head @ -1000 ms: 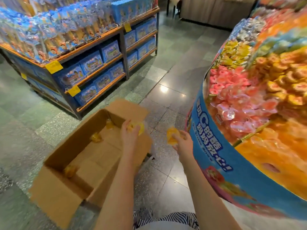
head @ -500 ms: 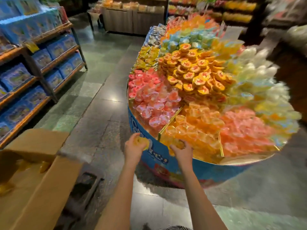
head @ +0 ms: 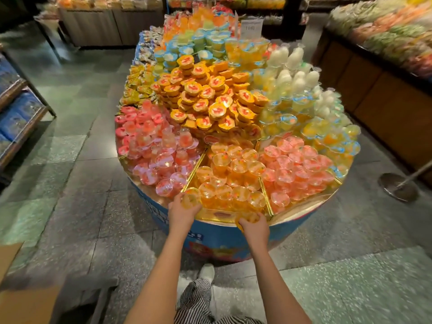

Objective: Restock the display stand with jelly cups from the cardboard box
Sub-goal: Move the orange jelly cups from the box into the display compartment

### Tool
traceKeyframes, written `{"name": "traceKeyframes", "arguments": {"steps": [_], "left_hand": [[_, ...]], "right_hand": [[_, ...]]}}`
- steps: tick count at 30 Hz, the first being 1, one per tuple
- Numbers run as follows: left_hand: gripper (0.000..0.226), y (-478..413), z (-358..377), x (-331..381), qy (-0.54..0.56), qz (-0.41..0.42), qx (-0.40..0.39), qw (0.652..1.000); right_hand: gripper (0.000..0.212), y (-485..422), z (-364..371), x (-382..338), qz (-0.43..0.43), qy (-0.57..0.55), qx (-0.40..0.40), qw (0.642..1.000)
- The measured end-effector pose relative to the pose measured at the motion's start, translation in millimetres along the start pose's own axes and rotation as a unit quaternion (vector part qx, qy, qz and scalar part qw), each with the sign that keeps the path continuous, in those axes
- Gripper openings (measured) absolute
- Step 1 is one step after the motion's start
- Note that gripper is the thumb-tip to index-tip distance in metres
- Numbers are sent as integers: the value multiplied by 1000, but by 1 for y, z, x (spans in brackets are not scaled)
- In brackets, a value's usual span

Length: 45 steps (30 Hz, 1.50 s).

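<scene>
Both hands at the front edge of the display stand (head: 224, 239), lower centre of the frame, apart from each other, each w/ its own cup. Left hand (head: 181, 212) has fingers curled round an orange jelly cup (head: 190, 198) at the near-left corner of the orange section (head: 231, 181), just beside the gold divider (head: 194, 171) that splits it from the pink cups (head: 152, 155). Right hand (head: 253, 226) grips a second orange cup (head: 247, 217) over the front rim, near the section's right corner. Neither cup looks let go yet.

Progress, my read: orange section is well stocked, cups piled up toward the middle, but a bare gold strip (head: 219, 213) shows along the front, so there's room for more there. These two cups are the current load; setting them into that front gap is the step in hand. Cardboard box (head: 23, 300) sits on the floor (head: 93, 206) at lower left of the frame, only a flap & a corner in view, inside not visible, so can't tell how many cups are left to move. Other sections look full; prob. not part of this job.
</scene>
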<state>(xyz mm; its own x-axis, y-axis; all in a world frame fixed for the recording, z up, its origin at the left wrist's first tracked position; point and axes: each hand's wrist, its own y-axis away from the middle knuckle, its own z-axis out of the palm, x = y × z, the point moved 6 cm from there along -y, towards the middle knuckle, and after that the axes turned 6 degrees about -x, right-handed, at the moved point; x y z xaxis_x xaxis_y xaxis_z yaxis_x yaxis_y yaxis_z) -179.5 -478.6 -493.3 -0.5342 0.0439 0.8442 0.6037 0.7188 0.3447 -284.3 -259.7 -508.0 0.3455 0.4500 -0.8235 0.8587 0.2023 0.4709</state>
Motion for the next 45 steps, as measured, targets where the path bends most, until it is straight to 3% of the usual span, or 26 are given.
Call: {"name": "traceKeyframes", "arguments": {"steps": [15, 21, 29, 34, 45], "left_hand": [[71, -164, 48, 49, -120, 23, -47, 991], [72, -209, 60, 54, -140, 27, -85, 986], [80, -233, 75, 53, -131, -4, -127, 983], [91, -234, 73, 49, -140, 6, -141, 980], [85, -236, 74, 49, -142, 13, -133, 981]], "right_hand": [[79, -131, -14, -49, 36, 78, 103, 991], [85, -164, -7, -51, 56, 111, 109, 986], [79, -181, -3, -50, 43, 139, 136, 980], [79, -179, 2, -42, 42, 83, 145, 985], [94, -174, 7, -37, 56, 86, 161, 982]]}}
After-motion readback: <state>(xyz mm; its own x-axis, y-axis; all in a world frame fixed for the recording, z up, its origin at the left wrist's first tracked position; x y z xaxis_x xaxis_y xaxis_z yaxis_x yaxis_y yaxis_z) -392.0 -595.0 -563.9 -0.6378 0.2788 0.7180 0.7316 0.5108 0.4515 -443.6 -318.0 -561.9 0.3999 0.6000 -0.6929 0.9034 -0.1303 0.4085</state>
